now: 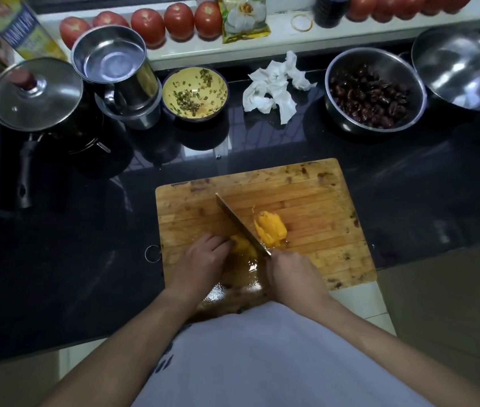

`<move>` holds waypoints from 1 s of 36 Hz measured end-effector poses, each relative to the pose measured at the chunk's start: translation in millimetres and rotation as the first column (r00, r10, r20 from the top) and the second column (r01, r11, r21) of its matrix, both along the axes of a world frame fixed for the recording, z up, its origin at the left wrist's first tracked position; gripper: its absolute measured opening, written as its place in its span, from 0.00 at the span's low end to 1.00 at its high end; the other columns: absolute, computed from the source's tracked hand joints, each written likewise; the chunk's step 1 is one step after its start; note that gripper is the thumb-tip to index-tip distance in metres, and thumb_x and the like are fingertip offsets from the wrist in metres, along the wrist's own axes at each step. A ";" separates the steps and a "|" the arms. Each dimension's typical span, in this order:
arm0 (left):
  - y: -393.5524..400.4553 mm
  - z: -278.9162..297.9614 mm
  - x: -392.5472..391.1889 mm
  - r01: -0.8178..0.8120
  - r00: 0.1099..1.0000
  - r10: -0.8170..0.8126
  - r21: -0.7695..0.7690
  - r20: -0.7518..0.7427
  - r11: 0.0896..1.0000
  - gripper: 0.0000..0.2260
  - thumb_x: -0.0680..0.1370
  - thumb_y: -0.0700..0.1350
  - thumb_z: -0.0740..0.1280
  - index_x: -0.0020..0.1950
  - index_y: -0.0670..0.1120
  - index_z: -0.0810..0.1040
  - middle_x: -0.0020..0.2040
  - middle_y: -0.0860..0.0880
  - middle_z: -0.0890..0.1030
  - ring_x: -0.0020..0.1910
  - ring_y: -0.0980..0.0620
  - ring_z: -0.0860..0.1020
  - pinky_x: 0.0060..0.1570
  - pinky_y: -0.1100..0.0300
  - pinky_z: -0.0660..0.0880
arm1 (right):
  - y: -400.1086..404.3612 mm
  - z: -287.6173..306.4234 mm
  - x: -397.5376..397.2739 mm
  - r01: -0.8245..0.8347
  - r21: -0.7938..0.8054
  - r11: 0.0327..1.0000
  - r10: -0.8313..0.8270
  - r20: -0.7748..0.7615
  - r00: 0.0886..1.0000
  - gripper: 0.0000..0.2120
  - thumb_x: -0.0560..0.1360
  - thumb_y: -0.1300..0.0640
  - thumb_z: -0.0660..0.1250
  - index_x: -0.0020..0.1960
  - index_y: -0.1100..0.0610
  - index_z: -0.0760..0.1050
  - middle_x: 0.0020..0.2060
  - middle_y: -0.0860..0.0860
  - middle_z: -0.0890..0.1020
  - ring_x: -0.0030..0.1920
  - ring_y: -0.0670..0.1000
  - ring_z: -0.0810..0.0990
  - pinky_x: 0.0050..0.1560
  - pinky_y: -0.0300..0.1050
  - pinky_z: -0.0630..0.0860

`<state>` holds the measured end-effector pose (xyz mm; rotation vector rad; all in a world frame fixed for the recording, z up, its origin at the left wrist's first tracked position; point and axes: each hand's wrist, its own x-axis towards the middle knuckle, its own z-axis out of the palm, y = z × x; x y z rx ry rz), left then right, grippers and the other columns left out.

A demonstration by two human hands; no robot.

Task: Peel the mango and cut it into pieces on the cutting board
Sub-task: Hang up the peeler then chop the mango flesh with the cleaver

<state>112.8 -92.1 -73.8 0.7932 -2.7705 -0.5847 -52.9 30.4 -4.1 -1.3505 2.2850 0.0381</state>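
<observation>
L hand w/ curled fingers holds peeled mango on cutting board mid-surface, R hand grips knife, blade between mango and cut-off slice.

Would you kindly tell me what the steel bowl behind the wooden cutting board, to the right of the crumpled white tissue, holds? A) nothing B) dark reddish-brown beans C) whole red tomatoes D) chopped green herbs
B: the round steel bowl right of the crumpled white tissue is filled with dark reddish-brown beans, while the chopped greens sit in the small yellow bowl.
</observation>
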 end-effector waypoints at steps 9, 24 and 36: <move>5.6 0.3 -12.4 0.022 1.000 -0.022 -0.004 0.001 1.000 0.11 0.73 0.33 0.76 0.54 0.43 0.84 0.49 0.46 0.84 0.46 0.43 0.79 0.36 0.48 0.79 | 14.9 -0.4 -10.5 0.113 -0.021 0.993 -0.112 0.038 0.993 0.10 0.82 0.53 0.58 0.50 0.57 0.76 0.44 0.60 0.82 0.48 0.65 0.81 0.42 0.53 0.73; 3.8 -10.5 -14.3 0.012 0.996 -0.014 0.019 0.086 1.000 0.07 0.75 0.36 0.72 0.51 0.44 0.82 0.46 0.45 0.81 0.46 0.41 0.78 0.35 0.45 0.78 | -8.3 5.5 -3.7 -0.078 0.069 0.995 0.082 -0.050 0.995 0.07 0.80 0.61 0.57 0.53 0.57 0.74 0.45 0.58 0.83 0.47 0.63 0.82 0.37 0.50 0.66; 3.2 -7.6 -3.4 0.012 1.000 -0.012 -0.015 -0.004 1.000 0.12 0.73 0.33 0.76 0.54 0.42 0.84 0.48 0.46 0.84 0.44 0.43 0.78 0.34 0.48 0.78 | -2.3 -6.1 -26.1 0.041 -0.094 0.995 -0.037 0.041 0.998 0.15 0.82 0.50 0.59 0.47 0.59 0.77 0.39 0.62 0.82 0.42 0.65 0.81 0.37 0.52 0.72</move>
